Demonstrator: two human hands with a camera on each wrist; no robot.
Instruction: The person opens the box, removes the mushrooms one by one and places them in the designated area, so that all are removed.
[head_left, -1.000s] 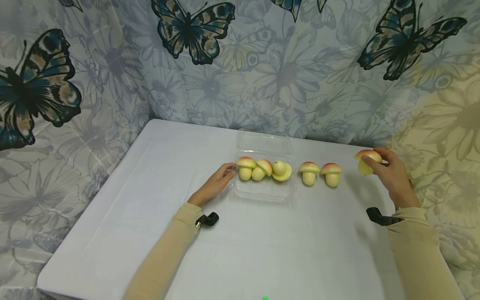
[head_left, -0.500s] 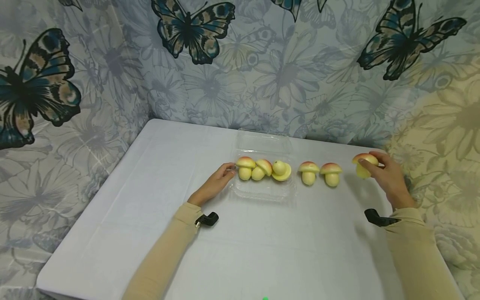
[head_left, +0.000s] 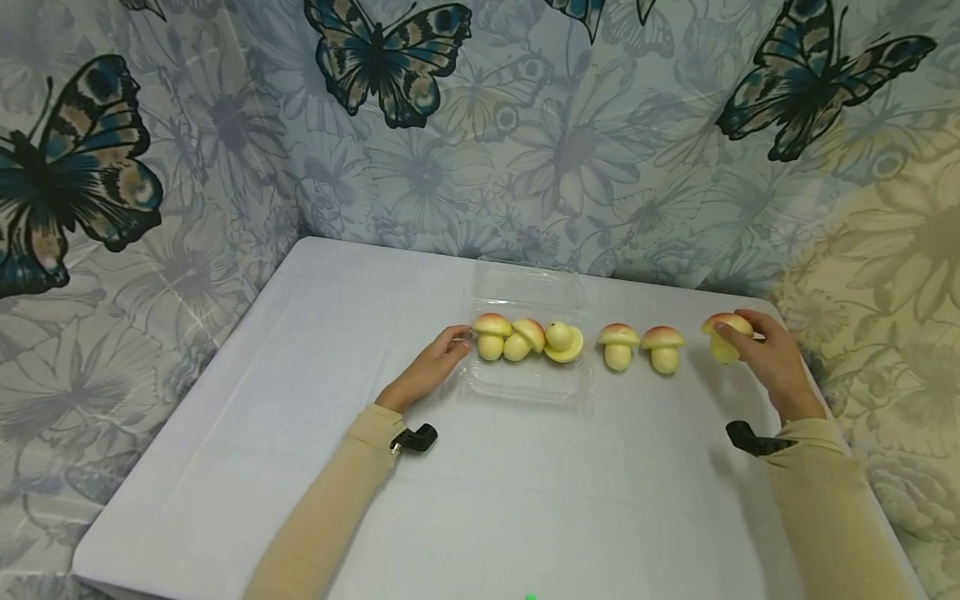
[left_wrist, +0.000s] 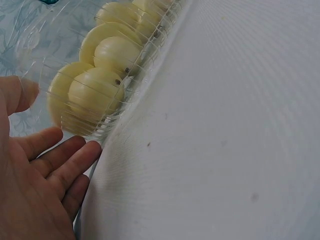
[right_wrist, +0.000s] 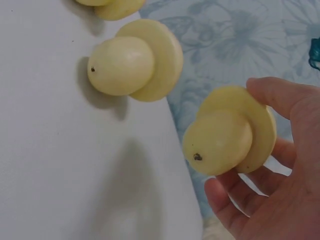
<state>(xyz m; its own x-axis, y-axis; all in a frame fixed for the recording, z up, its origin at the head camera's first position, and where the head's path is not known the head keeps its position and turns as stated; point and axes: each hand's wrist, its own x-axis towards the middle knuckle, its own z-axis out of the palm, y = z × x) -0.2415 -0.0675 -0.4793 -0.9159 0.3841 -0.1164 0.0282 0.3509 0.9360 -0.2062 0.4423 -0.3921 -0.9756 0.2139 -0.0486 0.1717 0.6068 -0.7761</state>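
Note:
My right hand (head_left: 776,362) holds a mushroom (head_left: 722,350) with a red-yellow cap and pale yellow stem, raised above the table's right side. Thumb and fingers grip its cap (right_wrist: 262,135) in the right wrist view; the stem faces the camera. At the left edge of a clear plastic container (head_left: 525,385), my left hand (head_left: 427,368) rests with relaxed, nearly straight fingers (left_wrist: 75,162) touching its side. Inside lie an upright mushroom (head_left: 491,337), a tilted mushroom (head_left: 519,342) and one with its stem towards me (head_left: 562,343).
Two more mushrooms, one nearer the container (head_left: 618,348) and one further right (head_left: 663,350), stand in a row on the white table (head_left: 480,517). The container's lid (head_left: 525,287) lies folded back towards the butterfly-patterned wall covering (head_left: 570,158).
My right hand has moved slightly left and down towards the table with its mushroom. The left hand, the container and the other mushrooms have stayed in place.

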